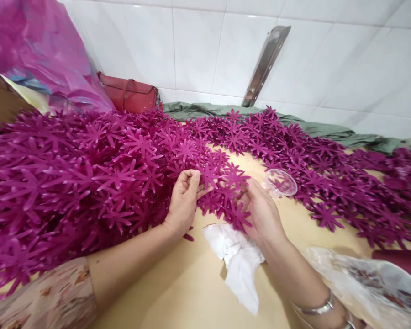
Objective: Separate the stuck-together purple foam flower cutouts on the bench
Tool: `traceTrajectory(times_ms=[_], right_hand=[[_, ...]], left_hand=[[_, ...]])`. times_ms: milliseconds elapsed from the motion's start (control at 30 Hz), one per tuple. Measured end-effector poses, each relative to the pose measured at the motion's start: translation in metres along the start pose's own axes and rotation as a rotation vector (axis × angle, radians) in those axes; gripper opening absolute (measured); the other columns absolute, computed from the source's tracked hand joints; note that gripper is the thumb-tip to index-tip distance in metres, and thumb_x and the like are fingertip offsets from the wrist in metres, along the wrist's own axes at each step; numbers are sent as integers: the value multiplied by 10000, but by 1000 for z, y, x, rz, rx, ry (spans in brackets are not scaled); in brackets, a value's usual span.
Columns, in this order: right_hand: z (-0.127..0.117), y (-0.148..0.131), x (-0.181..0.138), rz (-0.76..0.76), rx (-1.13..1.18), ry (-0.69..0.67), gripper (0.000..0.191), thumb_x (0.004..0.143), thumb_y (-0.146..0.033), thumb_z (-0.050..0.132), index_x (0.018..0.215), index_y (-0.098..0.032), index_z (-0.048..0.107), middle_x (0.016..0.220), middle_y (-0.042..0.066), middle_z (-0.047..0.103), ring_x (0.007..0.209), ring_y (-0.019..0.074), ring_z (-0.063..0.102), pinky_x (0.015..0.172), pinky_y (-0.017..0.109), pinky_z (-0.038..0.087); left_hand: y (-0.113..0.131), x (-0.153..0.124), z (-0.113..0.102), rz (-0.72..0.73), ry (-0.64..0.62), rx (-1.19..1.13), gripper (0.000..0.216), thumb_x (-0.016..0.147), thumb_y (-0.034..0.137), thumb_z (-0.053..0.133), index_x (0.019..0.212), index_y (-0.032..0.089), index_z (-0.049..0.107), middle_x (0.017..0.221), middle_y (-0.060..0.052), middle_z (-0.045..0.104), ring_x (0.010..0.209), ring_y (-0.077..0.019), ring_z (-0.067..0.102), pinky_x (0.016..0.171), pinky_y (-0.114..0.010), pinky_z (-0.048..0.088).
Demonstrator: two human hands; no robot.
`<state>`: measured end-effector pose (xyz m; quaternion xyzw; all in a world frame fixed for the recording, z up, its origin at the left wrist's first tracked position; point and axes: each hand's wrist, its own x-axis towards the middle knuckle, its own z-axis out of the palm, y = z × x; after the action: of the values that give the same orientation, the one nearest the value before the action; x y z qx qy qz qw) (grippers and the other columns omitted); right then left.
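Observation:
My left hand (183,201) is closed, thumb against the fingers, at the edge of a purple star-shaped flower piece (209,176). My right hand (262,212) curls palm-up around several more flower pieces, one of them a many-petalled piece (239,215) lying against its fingers. Its fingertips are partly hidden behind the petals. Between the hands, the loose pieces overlap, so their outlines are hard to separate. A big heap of the same purple flower pieces (71,178) spreads to the left of my left hand. Below the hands lies a crumpled white tissue (236,260) on the tan table (178,283).
Another band of purple pieces (315,160) runs along the back and right. A clear round plastic lid (281,183) lies beside my right hand. A plastic bag (349,274) sits at lower right. Behind are a red handbag (130,93), purple plastic sheeting (44,50) and green cloth (332,130).

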<state>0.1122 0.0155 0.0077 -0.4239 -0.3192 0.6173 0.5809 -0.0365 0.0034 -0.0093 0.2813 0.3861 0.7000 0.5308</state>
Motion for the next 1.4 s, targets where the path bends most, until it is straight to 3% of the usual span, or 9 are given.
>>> traceTrajectory(times_ms=[133, 233, 467, 767, 867, 1000, 1167, 1267, 1400], right_hand=[[0, 0, 3, -44, -10, -78, 440, 854, -663, 696, 974, -242, 649, 1064, 82, 792, 922, 241, 762, 825, 408, 638], [0, 1, 3, -74, -77, -111, 399, 746, -472, 868, 991, -244, 652, 926, 13, 779, 793, 175, 731, 807, 344, 618], [0, 4, 2, -172, -122, -121, 267, 792, -377, 827, 928, -230, 650, 761, -22, 714, 683, 153, 645, 705, 306, 568], [-2, 3, 0, -241, -318, -141, 291, 791, -411, 841, 805, -231, 613, 671, -57, 614, 587, 120, 532, 569, 239, 453], [-1, 3, -2, -259, -372, -138, 332, 790, -440, 844, 771, -231, 587, 642, -60, 598, 564, 120, 519, 546, 240, 430], [-1, -2, -4, -400, -500, -44, 250, 900, -450, 737, 826, -230, 643, 707, -34, 650, 642, 141, 573, 655, 269, 500], [-3, -4, -2, -651, -639, -90, 179, 976, -349, 646, 1081, -240, 742, 1253, 73, 726, 1185, 230, 657, 1105, 432, 474], [-6, -2, -1, -709, -681, -83, 162, 983, -315, 631, 1075, -242, 742, 1273, 84, 720, 1218, 242, 656, 1130, 473, 466], [-6, -4, -3, -820, -732, -44, 156, 1001, -277, 588, 1057, -240, 729, 1207, 91, 722, 1203, 245, 659, 1103, 476, 496]], left_hand=[[2, 0, 2, -13, 24, -34, 403, 826, 501, 779, 965, 222, 524, 833, 65, 560, 732, -73, 633, 822, -275, 618], [4, -1, 2, 7, -2, -30, 384, 841, 481, 766, 1004, 231, 524, 865, 60, 554, 783, -88, 646, 893, -336, 621], [4, -3, 0, 99, -125, 56, 305, 890, 419, 742, 1116, 247, 630, 1016, 16, 618, 946, -103, 631, 1000, -312, 565], [5, -7, 4, 150, -199, 267, 268, 776, 340, 848, 981, 192, 761, 1074, -35, 672, 940, -134, 638, 903, -248, 520], [5, -7, 3, 168, -183, 306, 213, 793, 357, 826, 866, 181, 729, 937, -18, 668, 856, -131, 617, 833, -240, 515], [4, -7, 1, 152, -84, 262, 247, 830, 376, 794, 913, 178, 673, 865, 6, 665, 755, -107, 585, 760, -227, 507], [5, -7, 1, 313, -33, 359, 377, 879, 329, 759, 1225, 208, 672, 1295, -78, 668, 1204, -194, 624, 1106, -317, 469], [7, -10, 2, 476, -33, 409, 438, 933, 382, 706, 1344, 256, 621, 1526, -78, 528, 1469, -235, 457, 1249, -356, 342], [8, -18, 3, 548, -80, 381, 498, 991, 439, 622, 1467, 339, 519, 1699, -22, 301, 1586, -259, 286, 1246, -356, 370]])
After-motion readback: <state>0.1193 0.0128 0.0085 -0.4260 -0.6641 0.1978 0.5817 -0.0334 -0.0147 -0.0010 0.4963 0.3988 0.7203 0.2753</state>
